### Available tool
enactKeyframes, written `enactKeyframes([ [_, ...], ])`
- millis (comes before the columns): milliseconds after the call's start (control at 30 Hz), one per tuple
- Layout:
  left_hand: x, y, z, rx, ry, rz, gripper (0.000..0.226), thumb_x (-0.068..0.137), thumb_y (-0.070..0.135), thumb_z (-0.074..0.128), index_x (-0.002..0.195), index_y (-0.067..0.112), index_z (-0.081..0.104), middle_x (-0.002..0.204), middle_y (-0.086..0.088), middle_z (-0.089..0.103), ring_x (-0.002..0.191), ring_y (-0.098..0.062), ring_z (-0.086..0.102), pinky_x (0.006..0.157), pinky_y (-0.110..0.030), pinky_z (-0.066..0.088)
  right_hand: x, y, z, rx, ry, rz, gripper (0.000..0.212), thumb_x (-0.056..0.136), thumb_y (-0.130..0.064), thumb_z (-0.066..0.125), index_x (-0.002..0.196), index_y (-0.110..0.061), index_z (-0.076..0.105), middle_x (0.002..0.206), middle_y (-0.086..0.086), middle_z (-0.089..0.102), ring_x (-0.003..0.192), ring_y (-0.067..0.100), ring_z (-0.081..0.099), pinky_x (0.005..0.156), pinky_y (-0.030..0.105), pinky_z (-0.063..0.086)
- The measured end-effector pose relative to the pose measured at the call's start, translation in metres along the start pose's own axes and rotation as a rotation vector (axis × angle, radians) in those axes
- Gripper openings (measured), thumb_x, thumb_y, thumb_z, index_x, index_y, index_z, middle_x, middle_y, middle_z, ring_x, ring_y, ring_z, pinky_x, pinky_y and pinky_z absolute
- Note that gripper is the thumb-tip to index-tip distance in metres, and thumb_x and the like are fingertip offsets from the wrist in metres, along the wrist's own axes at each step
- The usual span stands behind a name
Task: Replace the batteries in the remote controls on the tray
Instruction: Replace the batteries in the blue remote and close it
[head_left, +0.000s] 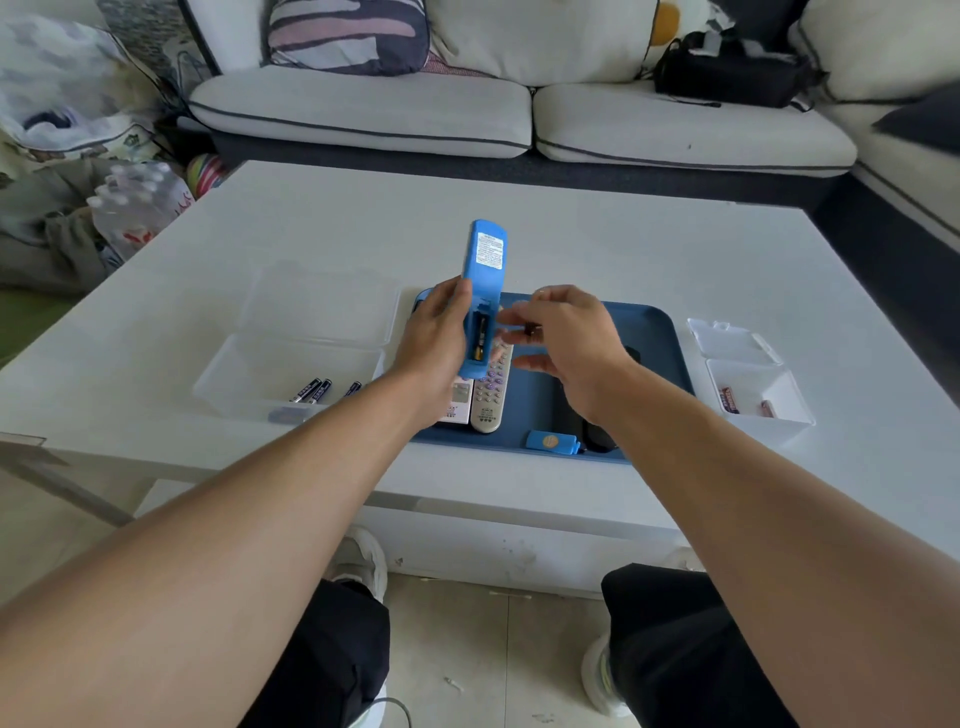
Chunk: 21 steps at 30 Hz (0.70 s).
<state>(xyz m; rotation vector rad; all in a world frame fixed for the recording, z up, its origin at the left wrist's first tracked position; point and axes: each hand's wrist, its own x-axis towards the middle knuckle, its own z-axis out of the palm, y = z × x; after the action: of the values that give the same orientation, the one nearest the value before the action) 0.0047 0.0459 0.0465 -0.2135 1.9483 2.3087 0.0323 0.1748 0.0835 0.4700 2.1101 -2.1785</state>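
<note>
Left hand (434, 338) grips blue remote (483, 291); right hand (566, 343) pinches battery (531, 331).

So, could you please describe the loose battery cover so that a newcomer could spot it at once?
Start at the blue tray in the middle of the white table. Near the tray's front edge lies the battery cover, a short bright blue piece beside a dark object. Unlike the remotes nearby, it has no buttons and bears a round orange sticker.

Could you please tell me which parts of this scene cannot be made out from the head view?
- Small dark item in the right hand: blurred, partly hidden by fingers.
- White remote on the tray: mostly hidden by the left hand.
- Label on the blue remote: too small to read.
- Dark object on the tray: covered by the right forearm.
</note>
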Motion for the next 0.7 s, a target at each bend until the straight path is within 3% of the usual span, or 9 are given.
enactKeyframes([
  [67,0.000,0.003,-0.003,-0.016,-0.036,-0.069,0.030,0.106,0.038,0.044,0.114,0.017,0.064,0.090,-0.007,0.074,0.068,-0.019,0.068,0.064,-0.034,0.060,0.001,-0.002,-0.004,0.053,0.002,0.055,0.011,0.098,-0.005,0.051,0.095,-0.015,0.053,0.084,0.006,0.072,0.063,0.016,0.067,0.053,0.027,0.051],
  [133,0.000,0.004,-0.005,-0.023,-0.084,-0.107,0.034,0.108,0.037,0.040,0.117,0.013,0.063,0.093,-0.008,0.072,0.069,-0.017,0.068,0.065,-0.033,0.060,0.000,-0.001,-0.008,-0.023,-0.023,0.094,0.009,0.099,-0.011,0.054,0.094,-0.016,0.060,0.077,0.004,0.065,0.060,0.015,0.058,0.053,0.026,0.046],
  [233,-0.004,0.005,-0.004,-0.025,-0.130,-0.123,0.034,0.108,0.035,0.039,0.103,0.017,0.067,0.089,-0.007,0.071,0.072,-0.019,0.066,0.071,-0.034,0.060,0.001,0.005,-0.010,-0.172,-0.086,0.072,0.019,0.101,-0.031,0.057,0.096,-0.014,0.066,0.066,-0.001,0.054,0.054,0.012,0.046,0.052,0.025,0.041],
  [300,-0.005,0.006,-0.003,-0.038,-0.156,-0.147,0.037,0.109,0.033,0.037,0.099,0.018,0.069,0.085,-0.007,0.071,0.072,-0.020,0.066,0.075,-0.036,0.060,0.001,0.005,-0.009,-0.288,-0.104,-0.009,0.025,0.103,-0.033,0.052,0.095,-0.015,0.067,0.062,-0.003,0.050,0.050,0.010,0.042,0.051,0.024,0.038],
  [400,-0.008,0.008,0.000,-0.087,-0.159,-0.206,0.036,0.109,0.031,0.038,0.101,0.014,0.068,0.088,-0.011,0.070,0.075,-0.023,0.069,0.082,-0.044,0.059,-0.001,0.005,-0.008,-0.529,-0.139,-0.200,0.029,0.105,-0.013,0.039,0.100,-0.015,0.067,0.067,-0.006,0.057,0.046,-0.001,0.053,0.050,0.014,0.040],
  [467,-0.009,0.008,0.000,-0.087,-0.150,-0.230,0.034,0.109,0.029,0.039,0.102,0.013,0.067,0.091,-0.013,0.069,0.076,-0.023,0.068,0.083,-0.046,0.059,-0.004,0.006,-0.007,-0.697,-0.200,-0.285,0.035,0.105,-0.010,0.034,0.106,-0.019,0.068,0.082,-0.008,0.067,0.067,-0.003,0.065,0.060,0.011,0.046],
  [533,-0.010,0.008,-0.001,-0.086,-0.149,-0.242,0.033,0.108,0.029,0.040,0.101,0.014,0.068,0.090,-0.011,0.071,0.075,-0.021,0.069,0.071,-0.042,0.063,-0.001,0.009,-0.008,-0.840,-0.250,-0.324,0.029,0.104,-0.018,0.042,0.105,-0.027,0.069,0.089,-0.008,0.071,0.081,0.006,0.068,0.069,0.023,0.051],
  [633,-0.009,0.009,-0.004,-0.048,-0.171,-0.242,0.033,0.108,0.031,0.040,0.097,0.018,0.069,0.083,-0.004,0.073,0.074,-0.017,0.069,0.064,-0.034,0.060,0.001,0.011,-0.009,-1.032,-0.251,-0.398,0.008,0.095,-0.034,0.062,0.097,-0.037,0.070,0.066,-0.013,0.057,0.064,0.006,0.054,0.057,0.024,0.037],
  [700,-0.010,0.009,-0.003,-0.011,-0.188,-0.238,0.034,0.108,0.031,0.041,0.093,0.017,0.067,0.078,-0.003,0.071,0.070,-0.015,0.067,0.065,-0.031,0.054,0.001,0.011,-0.011,-1.086,-0.246,-0.454,0.005,0.091,-0.040,0.067,0.092,-0.041,0.072,0.065,-0.016,0.053,0.065,0.006,0.052,0.058,0.024,0.036],
])
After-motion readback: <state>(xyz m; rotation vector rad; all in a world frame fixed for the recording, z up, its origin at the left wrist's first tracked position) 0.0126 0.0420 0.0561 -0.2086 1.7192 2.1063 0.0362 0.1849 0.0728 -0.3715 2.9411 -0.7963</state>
